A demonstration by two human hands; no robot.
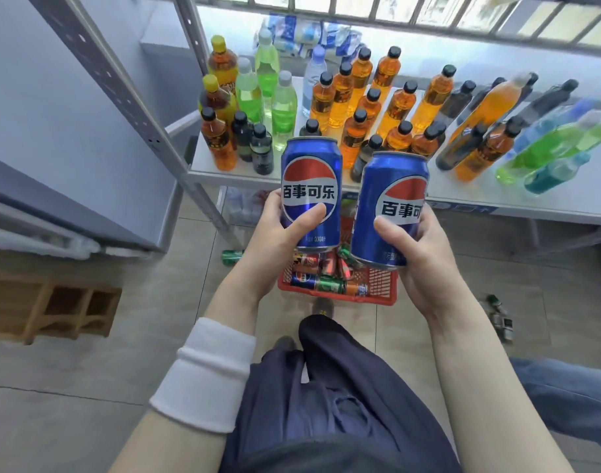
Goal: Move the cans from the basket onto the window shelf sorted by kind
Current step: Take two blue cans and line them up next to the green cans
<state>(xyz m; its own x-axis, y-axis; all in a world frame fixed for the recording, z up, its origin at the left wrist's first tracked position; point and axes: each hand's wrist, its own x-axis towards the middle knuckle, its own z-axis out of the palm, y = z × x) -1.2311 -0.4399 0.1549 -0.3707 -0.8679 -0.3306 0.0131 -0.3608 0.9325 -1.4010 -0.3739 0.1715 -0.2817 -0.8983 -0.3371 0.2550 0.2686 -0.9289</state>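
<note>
The tiled floor [162, 295] fills the lower part of the view, with the person's dark-trousered legs [343, 387] at the bottom centre. Beyond it stands the white window shelf [462, 196], set below a barred window and framed at its left end by a grey perforated metal upright [128, 97]. Upright drink bottles [360, 107] crowd the shelf from its left end to its right: orange, dark, green and clear ones, standing in groups. On the floor just before the shelf's front edge sits a red mesh basket [380, 285], and several cans in the basket [326, 281] lie on their sides in mixed colours.

Above the basket, two blue cola cans are held upright and near each other without touching. The left cola can [311, 172] is gripped by the left hand [278, 230], fingers wrapped behind and thumb across the front label. The right cola can [392, 189], tilted slightly, is gripped likewise by the right hand [418, 254]. A white cuff [207, 373] covers the left forearm. A green can [232, 257] lies on its side on the floor left of the basket.
</note>
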